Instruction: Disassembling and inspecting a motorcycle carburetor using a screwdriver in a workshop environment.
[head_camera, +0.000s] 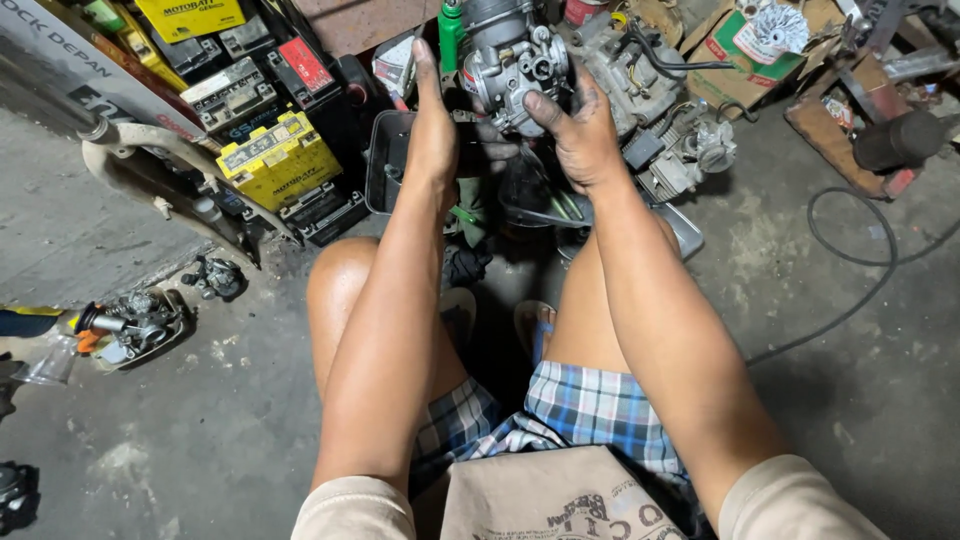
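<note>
Both hands hold up a grey metal carburetor (512, 62) over a dark tray (385, 160) on the concrete floor (200, 420). The left hand (432, 130) presses flat on its left side. The right hand (580, 135) wraps fingers round its right side. It stands tall between them.

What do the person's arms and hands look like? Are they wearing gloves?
No gloves. Both the left hand and right hand are bare and smudged with dark grease. The arms are bare too, up to short beige sleeves near the shoulders. No watch or rings show.
</note>
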